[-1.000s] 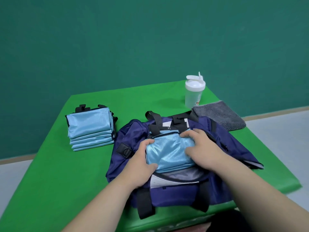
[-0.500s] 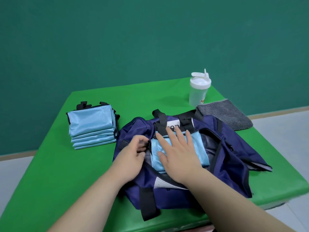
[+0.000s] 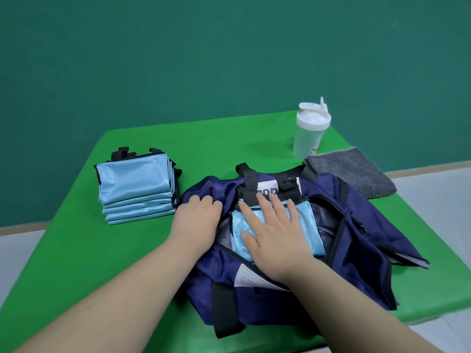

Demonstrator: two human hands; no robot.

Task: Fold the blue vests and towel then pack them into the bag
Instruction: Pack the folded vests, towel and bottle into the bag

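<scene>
Right hand (image 3: 272, 233) flat, pressing vest (image 3: 309, 229); left hand (image 3: 196, 220) grips bag (image 3: 367, 212) rim. Slack rim could snag and unfold the vest.

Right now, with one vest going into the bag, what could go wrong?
1. The right hand presses flat on the folded vest; lifting off may let it spring open.
2. The vest stack is staggered; a one-handed grab could spill it.
3. The towel lies right beside the bottle; dragging it might tip the bottle.

Right grip (image 3: 274, 234) presses flat on a folded blue vest (image 3: 309, 225) inside the bag (image 3: 364, 238); left grip (image 3: 196, 220) holds its rim.
</scene>
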